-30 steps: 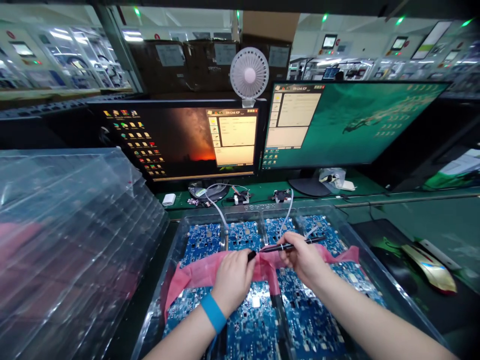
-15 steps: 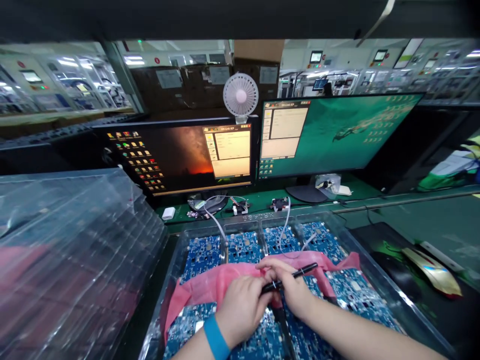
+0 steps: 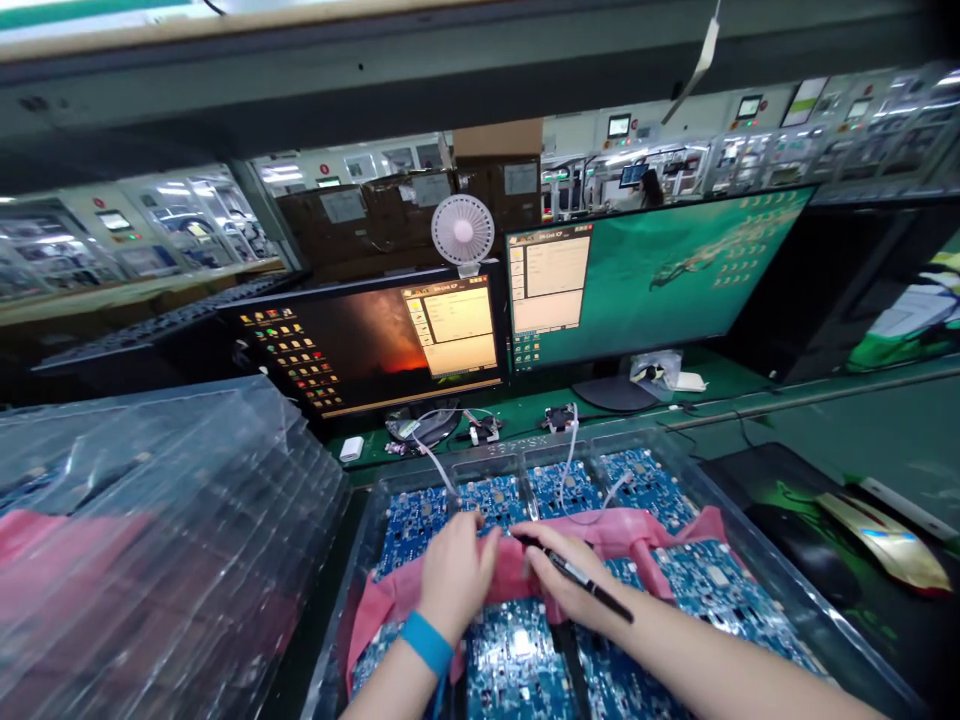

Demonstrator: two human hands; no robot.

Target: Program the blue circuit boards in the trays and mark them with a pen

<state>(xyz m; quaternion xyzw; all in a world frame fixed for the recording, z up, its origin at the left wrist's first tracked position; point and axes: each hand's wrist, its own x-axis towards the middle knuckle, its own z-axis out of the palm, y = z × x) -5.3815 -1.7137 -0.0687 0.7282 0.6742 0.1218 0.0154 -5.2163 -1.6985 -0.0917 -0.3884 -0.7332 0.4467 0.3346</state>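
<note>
My right hand [image 3: 568, 583] is closed around a black pen [image 3: 581, 578], which slants down to the right across the hand. Its fingertips lie over a strip of pink film [image 3: 630, 530]. My left hand [image 3: 452, 572], with a blue wristband [image 3: 427, 644] at the wrist, hovers over the left part of this film. Thumb and index finger are apart, with no object visible between them; the other fingers are partly hidden. Under both hands, blue circuit boards [image 3: 517, 660] sit in a clear plastic tray [image 3: 817, 610]. A white cable [image 3: 435, 465] ends close to my left fingertips.
Stacked clear trays [image 3: 187, 520] stand on the left. Behind are a left monitor [image 3: 360, 350], a right monitor [image 3: 660, 280] and a small fan [image 3: 463, 230]. A black mouse [image 3: 802, 555] and a gold-coloured device [image 3: 889, 540] lie at right. Small connector modules [image 3: 484, 430] sit behind the tray.
My hands were together around the pen. Now they are apart: the left has moved left and forward, while the right holds the pen, turned to slant the other way. The view has tilted.
</note>
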